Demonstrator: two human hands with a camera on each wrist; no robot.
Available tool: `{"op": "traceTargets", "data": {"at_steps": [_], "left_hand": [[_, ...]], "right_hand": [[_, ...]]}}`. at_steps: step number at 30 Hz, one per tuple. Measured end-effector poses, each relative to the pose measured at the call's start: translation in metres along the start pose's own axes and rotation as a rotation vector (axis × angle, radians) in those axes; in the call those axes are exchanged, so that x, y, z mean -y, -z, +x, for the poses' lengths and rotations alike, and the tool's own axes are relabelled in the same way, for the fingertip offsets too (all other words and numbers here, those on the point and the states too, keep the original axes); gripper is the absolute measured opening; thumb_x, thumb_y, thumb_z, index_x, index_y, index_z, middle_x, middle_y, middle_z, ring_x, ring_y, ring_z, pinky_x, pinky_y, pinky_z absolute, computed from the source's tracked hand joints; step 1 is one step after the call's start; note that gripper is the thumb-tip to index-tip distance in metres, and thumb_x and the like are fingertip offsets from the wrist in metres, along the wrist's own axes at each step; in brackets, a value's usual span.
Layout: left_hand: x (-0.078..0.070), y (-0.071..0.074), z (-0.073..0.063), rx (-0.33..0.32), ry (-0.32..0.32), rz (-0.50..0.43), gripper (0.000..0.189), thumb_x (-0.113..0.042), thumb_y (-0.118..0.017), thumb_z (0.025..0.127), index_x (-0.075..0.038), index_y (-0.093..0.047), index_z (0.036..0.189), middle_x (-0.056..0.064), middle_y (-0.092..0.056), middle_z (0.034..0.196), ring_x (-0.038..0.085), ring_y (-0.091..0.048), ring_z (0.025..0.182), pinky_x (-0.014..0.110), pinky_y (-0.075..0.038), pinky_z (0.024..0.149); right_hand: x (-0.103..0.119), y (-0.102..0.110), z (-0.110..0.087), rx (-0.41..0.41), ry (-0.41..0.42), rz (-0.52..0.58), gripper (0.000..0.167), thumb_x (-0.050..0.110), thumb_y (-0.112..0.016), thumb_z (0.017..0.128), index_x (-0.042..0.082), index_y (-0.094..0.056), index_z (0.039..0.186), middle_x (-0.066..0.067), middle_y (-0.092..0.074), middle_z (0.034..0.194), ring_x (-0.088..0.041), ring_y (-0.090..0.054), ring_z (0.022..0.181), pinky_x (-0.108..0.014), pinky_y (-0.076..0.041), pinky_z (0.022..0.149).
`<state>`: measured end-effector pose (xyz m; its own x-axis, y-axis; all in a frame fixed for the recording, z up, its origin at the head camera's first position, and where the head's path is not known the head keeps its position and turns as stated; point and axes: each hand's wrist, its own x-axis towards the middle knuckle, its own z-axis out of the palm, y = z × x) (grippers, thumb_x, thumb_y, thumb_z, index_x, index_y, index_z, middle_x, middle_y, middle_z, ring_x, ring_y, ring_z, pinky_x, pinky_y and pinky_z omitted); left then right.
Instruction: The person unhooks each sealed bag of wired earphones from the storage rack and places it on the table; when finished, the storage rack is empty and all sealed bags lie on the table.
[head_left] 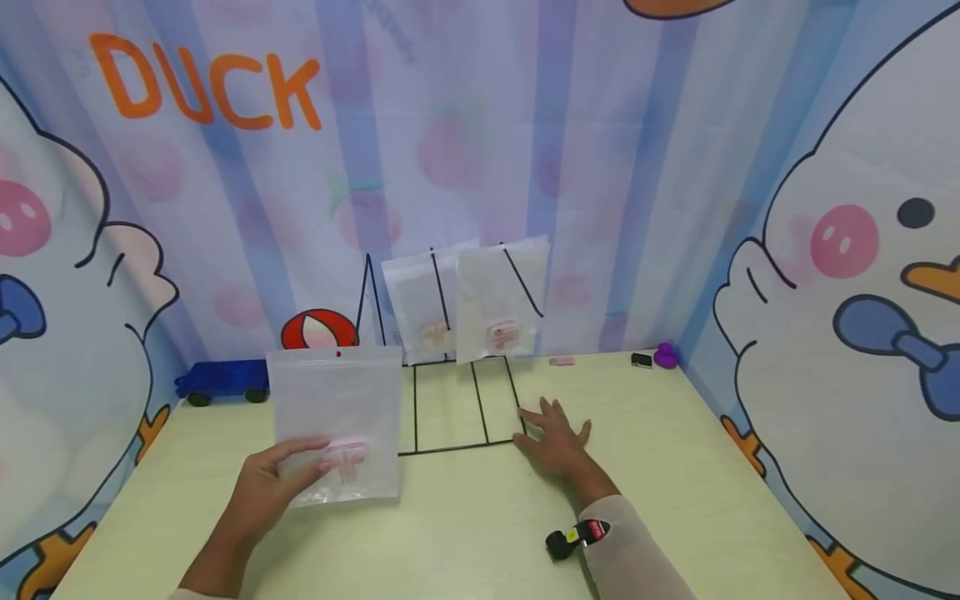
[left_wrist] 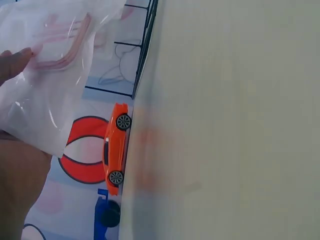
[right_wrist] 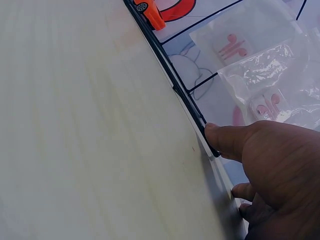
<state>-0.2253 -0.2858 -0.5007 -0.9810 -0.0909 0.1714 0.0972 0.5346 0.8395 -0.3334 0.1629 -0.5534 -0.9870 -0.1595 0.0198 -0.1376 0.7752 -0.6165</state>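
head view: a pale table (head_left: 712,517) stretches across the lower half, and near its back edge stands a black wire rack (head_left: 416,408) with two white bags (head_left: 498,283) hanging on it. in front of the rack's left part, held up above the table, is a third bag (head_left: 337,404), translucent white, flat and upright, with pinkish shapes showing through low down and a small spot at its top edge. the left hand (head_left: 273,487) pinches this bag toward its lower left, thumb and fingertip beside the pinkish shapes. the right hand (head_left: 555,442) is spread wide, fingers fanned, its thumb touching the rack's right end. a blue toy car (head_left: 225,381) sits back left; a purple object (head_left: 665,356) and a tiny pink block (head_left: 562,362) lie back right.
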Motion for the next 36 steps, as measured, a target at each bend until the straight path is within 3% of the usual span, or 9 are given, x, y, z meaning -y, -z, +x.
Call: {"op": "traceTargets", "data": {"at_steps": [2, 5, 7, 11, 21, 26, 30, 36], "left_hand": [[0.002, 0.004, 0.002, 0.032, 0.035, -0.02, 0.049, -0.036, -0.089, 0.092, -0.016, -0.079, 0.135, 0.008, -0.072, 0.149, 0.009, -0.061, 0.139, 0.047, -0.046, 0.124], [0.005, 0.008, 0.006, 0.09, 0.11, -0.068, 0.057, -0.037, -0.09, 0.092, -0.013, -0.075, 0.141, 0.016, -0.062, 0.158, 0.036, -0.05, 0.153, 0.077, -0.031, 0.125], [0.007, 0.011, 0.009, 0.121, 0.172, -0.08, 0.061, -0.039, -0.09, 0.091, -0.013, -0.072, 0.143, 0.018, -0.055, 0.165, 0.044, -0.041, 0.159, 0.084, -0.024, 0.124], [0.011, 0.016, 0.014, 0.143, 0.252, -0.096, 0.067, -0.041, -0.093, 0.088, -0.015, -0.07, 0.145, 0.017, -0.045, 0.173, 0.045, -0.03, 0.164, 0.087, -0.019, 0.123], [0.02, 0.022, 0.015, 0.18, 0.258, -0.057, 0.068, -0.043, -0.091, 0.089, -0.017, -0.069, 0.148, 0.018, -0.038, 0.177, 0.047, -0.025, 0.166, 0.082, -0.022, 0.125], [0.023, 0.027, 0.019, 0.204, 0.306, -0.009, 0.076, -0.048, -0.092, 0.086, -0.018, -0.066, 0.151, 0.022, -0.033, 0.178, 0.052, -0.021, 0.166, 0.083, -0.017, 0.126], [0.028, 0.031, 0.019, 0.231, 0.336, -0.005, 0.078, -0.048, -0.092, 0.085, -0.018, -0.066, 0.152, 0.025, -0.031, 0.178, 0.053, -0.022, 0.165, 0.081, -0.017, 0.128], [0.035, 0.031, 0.022, 0.281, 0.39, 0.037, 0.076, -0.053, -0.092, 0.083, -0.025, -0.069, 0.149, 0.03, -0.029, 0.176, 0.054, -0.033, 0.155, 0.077, -0.029, 0.124]], "right_hand": [[0.0, 0.0, 0.0, -0.001, 0.001, 0.0, 0.054, 0.04, -0.067, 0.107, 0.025, -0.061, 0.158, -0.02, -0.029, 0.18, -0.044, -0.014, 0.171, -0.086, 0.01, 0.124], [0.0, 0.0, 0.0, 0.002, -0.002, -0.007, 0.055, 0.041, -0.067, 0.107, 0.025, -0.06, 0.158, -0.02, -0.029, 0.18, -0.044, -0.014, 0.171, -0.086, 0.01, 0.124], [0.0, -0.001, 0.0, 0.005, -0.001, -0.015, 0.055, 0.042, -0.067, 0.107, 0.025, -0.06, 0.158, -0.02, -0.029, 0.18, -0.044, -0.014, 0.171, -0.086, 0.009, 0.124], [0.0, -0.001, -0.001, 0.01, -0.001, -0.015, 0.055, 0.042, -0.067, 0.107, 0.025, -0.06, 0.159, -0.02, -0.029, 0.18, -0.044, -0.015, 0.171, -0.086, 0.009, 0.124], [0.003, 0.002, -0.001, 0.012, -0.006, -0.017, 0.055, 0.042, -0.066, 0.107, 0.025, -0.059, 0.159, -0.019, -0.028, 0.181, -0.043, -0.013, 0.171, -0.085, 0.01, 0.125], [0.003, 0.003, 0.0, 0.007, -0.009, -0.017, 0.055, 0.042, -0.066, 0.107, 0.024, -0.059, 0.159, -0.02, -0.028, 0.18, -0.043, -0.014, 0.171, -0.085, 0.01, 0.125], [0.002, 0.001, -0.001, 0.009, -0.006, -0.008, 0.055, 0.041, -0.066, 0.107, 0.024, -0.059, 0.159, -0.02, -0.028, 0.18, -0.044, -0.014, 0.171, -0.085, 0.01, 0.125], [0.0, 0.001, 0.0, 0.009, -0.002, -0.012, 0.055, 0.042, -0.066, 0.107, 0.024, -0.059, 0.159, -0.02, -0.028, 0.18, -0.044, -0.014, 0.171, -0.086, 0.01, 0.124]]}}
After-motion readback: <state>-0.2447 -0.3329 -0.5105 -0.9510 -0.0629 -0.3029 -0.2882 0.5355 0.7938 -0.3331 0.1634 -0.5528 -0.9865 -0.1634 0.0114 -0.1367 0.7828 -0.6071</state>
